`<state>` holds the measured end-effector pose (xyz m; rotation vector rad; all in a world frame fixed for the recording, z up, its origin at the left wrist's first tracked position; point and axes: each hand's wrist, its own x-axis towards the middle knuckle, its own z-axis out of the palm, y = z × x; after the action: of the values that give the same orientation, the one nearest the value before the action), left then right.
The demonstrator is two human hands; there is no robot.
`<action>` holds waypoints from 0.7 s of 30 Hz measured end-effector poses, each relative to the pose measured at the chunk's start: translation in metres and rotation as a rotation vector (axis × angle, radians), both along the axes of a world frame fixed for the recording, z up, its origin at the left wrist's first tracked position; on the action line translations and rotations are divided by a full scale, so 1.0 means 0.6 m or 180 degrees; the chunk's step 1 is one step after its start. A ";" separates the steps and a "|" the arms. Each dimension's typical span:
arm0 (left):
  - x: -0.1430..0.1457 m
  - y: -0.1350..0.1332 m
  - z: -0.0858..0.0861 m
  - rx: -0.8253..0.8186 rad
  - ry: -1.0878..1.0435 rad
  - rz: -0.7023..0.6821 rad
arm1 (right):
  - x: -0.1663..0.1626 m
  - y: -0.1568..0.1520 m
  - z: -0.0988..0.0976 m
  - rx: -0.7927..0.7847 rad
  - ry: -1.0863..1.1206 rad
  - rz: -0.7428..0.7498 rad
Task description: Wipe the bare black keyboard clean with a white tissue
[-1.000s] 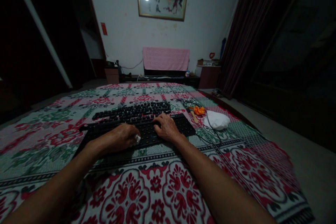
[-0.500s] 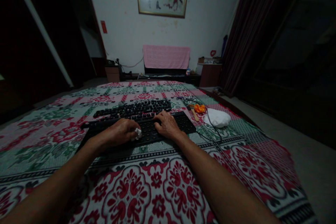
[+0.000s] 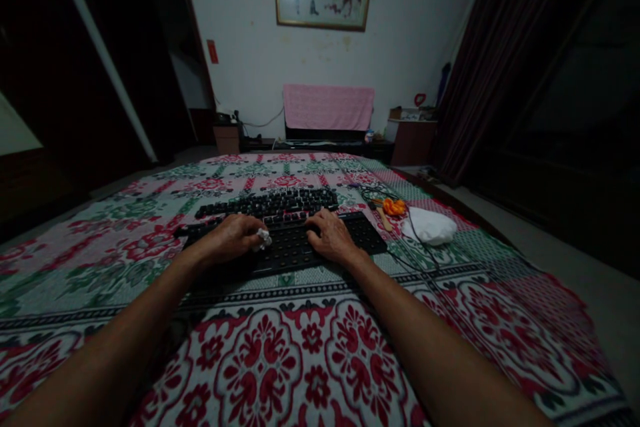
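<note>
A black keyboard [image 3: 285, 255] with its keycaps off lies on the patterned bedspread, showing rows of small bare key posts. My left hand [image 3: 231, 237] is closed on a crumpled white tissue [image 3: 263, 238], held low over the keyboard's left half. My right hand [image 3: 330, 235] steadies the keyboard right of its middle, fingers bent at the far edge and thumb on top. Just behind the keyboard, many loose black keycaps [image 3: 280, 201] lie in rough rows.
To the right are an orange knotted cloth or yarn item [image 3: 394, 207], a small wooden stick-like tool [image 3: 385, 219], a white bundle [image 3: 431, 226] and a black cable [image 3: 417, 247]. The bedspread [image 3: 320, 347] drops off at the right. A pink towel [image 3: 329, 107] hangs beyond the bed.
The whole view has shifted, so everything appears a little further right. My left hand with the tissue has moved slightly leftward over the keyboard, while my right hand keeps its place on it.
</note>
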<state>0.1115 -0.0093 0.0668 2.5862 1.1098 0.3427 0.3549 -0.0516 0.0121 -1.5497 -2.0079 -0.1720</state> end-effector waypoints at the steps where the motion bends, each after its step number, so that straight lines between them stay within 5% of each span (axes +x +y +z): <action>1: -0.001 0.002 -0.003 -0.0034 -0.0018 -0.0022 | 0.000 0.001 -0.001 0.0008 0.0009 0.0006; 14: -0.005 0.008 -0.005 0.0625 0.0479 0.0345 | 0.001 0.005 -0.005 0.0031 0.0040 0.0048; 21: 0.013 0.002 -0.014 0.0673 0.0606 -0.0036 | 0.000 0.005 -0.003 -0.0026 0.0032 0.0032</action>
<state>0.1194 -0.0083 0.0582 2.8599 1.1782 0.2254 0.3550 -0.0489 0.0105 -1.5422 -2.0108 -0.1519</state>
